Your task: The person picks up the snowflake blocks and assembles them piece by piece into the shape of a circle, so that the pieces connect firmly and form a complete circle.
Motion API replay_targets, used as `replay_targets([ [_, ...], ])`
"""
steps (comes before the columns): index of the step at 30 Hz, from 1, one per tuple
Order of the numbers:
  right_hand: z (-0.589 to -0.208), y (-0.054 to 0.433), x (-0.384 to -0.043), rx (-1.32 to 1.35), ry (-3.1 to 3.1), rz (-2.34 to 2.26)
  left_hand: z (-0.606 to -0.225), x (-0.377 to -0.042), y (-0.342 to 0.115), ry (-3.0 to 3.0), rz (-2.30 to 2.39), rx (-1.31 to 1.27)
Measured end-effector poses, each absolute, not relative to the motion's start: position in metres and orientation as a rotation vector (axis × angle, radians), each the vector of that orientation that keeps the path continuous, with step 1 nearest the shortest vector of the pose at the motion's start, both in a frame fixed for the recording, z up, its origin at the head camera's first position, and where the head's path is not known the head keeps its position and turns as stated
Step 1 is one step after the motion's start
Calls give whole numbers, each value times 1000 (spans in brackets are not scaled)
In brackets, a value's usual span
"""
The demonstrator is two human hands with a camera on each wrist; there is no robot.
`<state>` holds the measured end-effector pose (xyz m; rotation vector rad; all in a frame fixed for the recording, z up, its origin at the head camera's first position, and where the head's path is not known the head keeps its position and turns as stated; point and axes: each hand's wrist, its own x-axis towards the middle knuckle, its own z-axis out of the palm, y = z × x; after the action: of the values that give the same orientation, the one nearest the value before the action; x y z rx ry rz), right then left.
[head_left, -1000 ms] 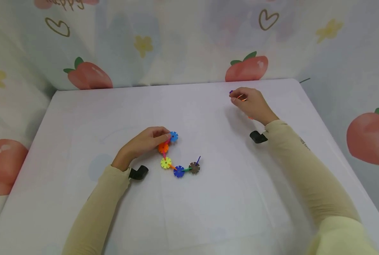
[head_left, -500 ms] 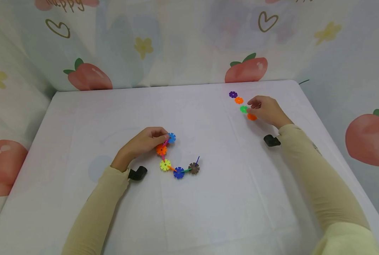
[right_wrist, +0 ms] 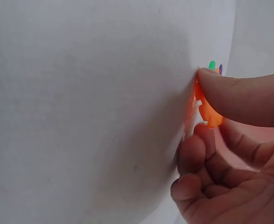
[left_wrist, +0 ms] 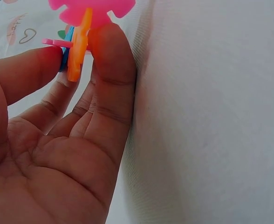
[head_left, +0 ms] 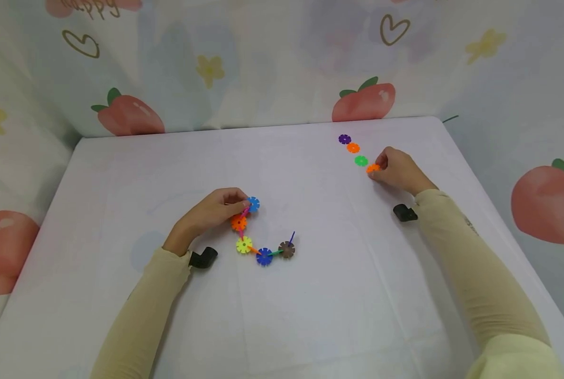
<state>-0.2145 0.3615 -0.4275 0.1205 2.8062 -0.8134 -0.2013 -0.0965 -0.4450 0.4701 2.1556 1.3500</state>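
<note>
On the white table, my left hand [head_left: 215, 210] pinches the upper end of a curved chain of notched interlocking discs, close by its light blue disc [head_left: 253, 204]. From there the chain runs down past a yellow disc [head_left: 244, 245] and a blue disc [head_left: 264, 257] to a brown disc [head_left: 286, 249] with a dark blue one standing edge-on in it. A pink disc [left_wrist: 99, 11] and an orange disc [left_wrist: 77, 56] show at the left fingertips. At the back right, my right hand [head_left: 402, 171] pinches a loose orange disc [right_wrist: 210, 115] between thumb and fingers, tilted on the tabletop.
Beyond the right hand, a green disc [head_left: 361, 161], another orange disc [head_left: 353, 148] and a purple disc [head_left: 345, 139] lie flat in a slanting row. A patterned cloth wall [head_left: 272, 79] rises behind the table [head_left: 329, 316]. Black wrist mounts [head_left: 203, 258] jut from both sleeves.
My right hand has come from the purple disc back along the row towards me and now pinches the nearest orange disc. The left hand and the chain have hardly moved.
</note>
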Motion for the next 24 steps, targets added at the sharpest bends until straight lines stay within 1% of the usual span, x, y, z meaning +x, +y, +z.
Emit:
replay_targets([
  [9,-428,349,-213,31,2851,-983,-444,-201,-97,2165,1335,466],
  [18,-426,334,-210,-17,2765,-1226,-443,-202,-98,2175,1326,470],
  [24,-427,321,-207,-79,2741,-1298,-442,-202,-97,2166,1318,460],
])
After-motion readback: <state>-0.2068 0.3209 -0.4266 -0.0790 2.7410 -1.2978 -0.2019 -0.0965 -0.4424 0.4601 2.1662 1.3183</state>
